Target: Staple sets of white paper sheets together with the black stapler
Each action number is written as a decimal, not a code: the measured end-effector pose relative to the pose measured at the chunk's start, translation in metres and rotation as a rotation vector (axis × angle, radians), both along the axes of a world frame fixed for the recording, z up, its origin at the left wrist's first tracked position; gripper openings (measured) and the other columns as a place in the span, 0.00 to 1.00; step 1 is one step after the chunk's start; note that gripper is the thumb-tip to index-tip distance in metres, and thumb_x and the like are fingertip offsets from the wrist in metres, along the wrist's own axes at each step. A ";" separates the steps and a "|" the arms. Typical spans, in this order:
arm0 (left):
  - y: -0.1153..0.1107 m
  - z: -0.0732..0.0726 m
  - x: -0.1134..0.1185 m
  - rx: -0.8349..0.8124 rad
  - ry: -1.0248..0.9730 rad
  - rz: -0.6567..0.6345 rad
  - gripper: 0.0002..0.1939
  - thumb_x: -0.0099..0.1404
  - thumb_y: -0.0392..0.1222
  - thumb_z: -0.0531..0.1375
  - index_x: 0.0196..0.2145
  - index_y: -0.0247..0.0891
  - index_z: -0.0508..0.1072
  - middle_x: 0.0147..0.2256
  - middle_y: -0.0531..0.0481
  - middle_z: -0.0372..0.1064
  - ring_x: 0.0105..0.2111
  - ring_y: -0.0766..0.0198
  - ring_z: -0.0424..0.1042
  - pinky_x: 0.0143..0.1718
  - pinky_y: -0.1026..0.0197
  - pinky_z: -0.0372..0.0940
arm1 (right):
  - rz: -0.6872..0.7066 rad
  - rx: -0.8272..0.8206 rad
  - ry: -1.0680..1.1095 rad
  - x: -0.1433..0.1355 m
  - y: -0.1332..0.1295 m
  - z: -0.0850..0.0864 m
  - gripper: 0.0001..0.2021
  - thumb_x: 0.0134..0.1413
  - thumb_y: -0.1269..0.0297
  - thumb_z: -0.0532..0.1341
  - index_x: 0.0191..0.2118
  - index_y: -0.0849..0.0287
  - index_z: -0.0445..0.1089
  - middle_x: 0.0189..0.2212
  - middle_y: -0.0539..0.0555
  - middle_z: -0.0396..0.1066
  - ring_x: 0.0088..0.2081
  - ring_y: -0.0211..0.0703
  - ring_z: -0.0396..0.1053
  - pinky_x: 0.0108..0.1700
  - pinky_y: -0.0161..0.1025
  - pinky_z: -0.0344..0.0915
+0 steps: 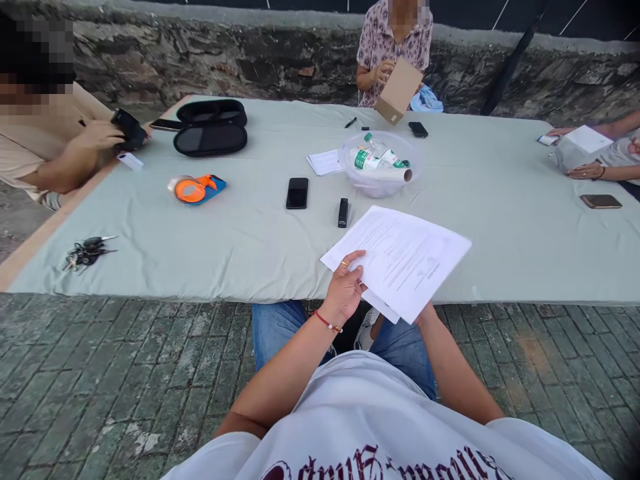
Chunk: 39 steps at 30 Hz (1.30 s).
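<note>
Printed white papers (pixel 400 257) are held over the near edge of the table, tilted, with a second sheet showing below the top one. My left hand (pixel 347 287), with a ring and a red bracelet, is closed on their left side, thumb on top. At their lower right corner is my right hand (pixel 425 315); its fingers are hidden beneath the papers. Just beyond the papers lie a small black stapler-like object (pixel 343 213) and a black phone (pixel 297 193).
A plastic bowl (pixel 380 183) holds bottles and a roll. An orange and blue tape dispenser (pixel 197 190), keys (pixel 89 253) and an open black case (pixel 210 140) lie leftward on the cloth-covered table (pixel 240 247). People sit left, right and opposite; one holds a cardboard box (pixel 400 90).
</note>
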State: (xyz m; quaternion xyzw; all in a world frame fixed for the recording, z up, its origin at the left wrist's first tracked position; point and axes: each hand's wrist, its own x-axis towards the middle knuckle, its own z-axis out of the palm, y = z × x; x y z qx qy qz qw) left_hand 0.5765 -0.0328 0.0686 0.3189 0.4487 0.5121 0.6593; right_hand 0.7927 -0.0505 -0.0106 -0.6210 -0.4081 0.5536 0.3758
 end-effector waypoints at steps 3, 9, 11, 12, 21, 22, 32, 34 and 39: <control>-0.004 -0.040 0.005 -0.238 0.030 0.060 0.25 0.60 0.42 0.61 0.56 0.43 0.67 0.44 0.47 0.73 0.37 0.61 0.75 0.32 0.59 0.72 | -0.167 -0.119 0.168 0.000 -0.001 -0.009 0.18 0.46 0.48 0.68 0.41 0.54 0.76 0.44 0.58 0.80 0.47 0.60 0.78 0.46 0.52 0.77; 0.002 -0.066 -0.002 -0.361 0.192 0.136 0.28 0.56 0.34 0.58 0.56 0.44 0.64 0.47 0.45 0.71 0.35 0.62 0.74 0.27 0.62 0.70 | -0.186 -0.165 0.223 0.004 0.000 -0.015 0.17 0.45 0.50 0.71 0.38 0.55 0.75 0.40 0.57 0.81 0.43 0.57 0.79 0.43 0.50 0.78; 0.006 -0.062 -0.004 -0.355 0.226 0.139 0.30 0.56 0.33 0.59 0.57 0.44 0.64 0.48 0.44 0.71 0.35 0.61 0.74 0.27 0.62 0.71 | -0.207 -0.188 0.254 0.006 0.000 -0.017 0.17 0.45 0.52 0.72 0.39 0.55 0.76 0.42 0.57 0.81 0.44 0.57 0.79 0.42 0.49 0.79; 0.008 -0.060 -0.004 -0.354 0.238 0.132 0.30 0.56 0.33 0.59 0.57 0.44 0.64 0.48 0.44 0.70 0.35 0.61 0.74 0.27 0.62 0.71 | -0.219 -0.200 0.279 0.007 0.000 -0.018 0.17 0.45 0.53 0.72 0.40 0.55 0.76 0.43 0.57 0.81 0.44 0.56 0.79 0.42 0.49 0.79; 0.014 -0.057 0.011 -0.374 0.350 0.068 0.28 0.59 0.31 0.58 0.57 0.43 0.64 0.45 0.42 0.69 0.32 0.61 0.71 0.26 0.62 0.71 | -0.431 -0.252 0.537 0.003 0.002 0.011 0.18 0.54 0.49 0.68 0.44 0.57 0.76 0.45 0.56 0.80 0.48 0.52 0.78 0.47 0.45 0.77; 0.014 -0.058 0.012 -0.372 0.364 0.071 0.28 0.59 0.31 0.58 0.57 0.43 0.64 0.45 0.42 0.69 0.32 0.61 0.71 0.26 0.62 0.71 | -0.456 -0.232 0.595 0.002 0.001 0.016 0.21 0.57 0.44 0.64 0.45 0.56 0.76 0.46 0.56 0.80 0.50 0.51 0.77 0.49 0.46 0.77; 0.010 -0.058 0.008 -0.334 0.306 0.045 0.31 0.60 0.34 0.61 0.60 0.45 0.62 0.42 0.45 0.70 0.33 0.60 0.73 0.31 0.58 0.72 | -0.450 -0.063 0.508 0.000 -0.001 0.001 0.19 0.43 0.64 0.75 0.43 0.61 0.77 0.43 0.58 0.80 0.46 0.51 0.78 0.52 0.47 0.75; 0.005 -0.052 0.000 -0.345 0.279 0.054 0.33 0.60 0.37 0.62 0.61 0.45 0.60 0.38 0.48 0.69 0.34 0.60 0.74 0.33 0.58 0.72 | -0.466 0.056 0.410 0.001 0.001 0.012 0.19 0.46 0.61 0.73 0.44 0.62 0.77 0.44 0.58 0.80 0.45 0.51 0.78 0.52 0.48 0.74; -0.005 -0.037 -0.022 -0.293 0.144 0.146 0.22 0.60 0.47 0.65 0.51 0.41 0.67 0.38 0.48 0.70 0.41 0.58 0.75 0.38 0.57 0.71 | -0.253 0.517 -0.277 0.011 -0.007 0.075 0.17 0.61 0.55 0.62 0.48 0.61 0.77 0.46 0.60 0.79 0.51 0.54 0.75 0.54 0.50 0.71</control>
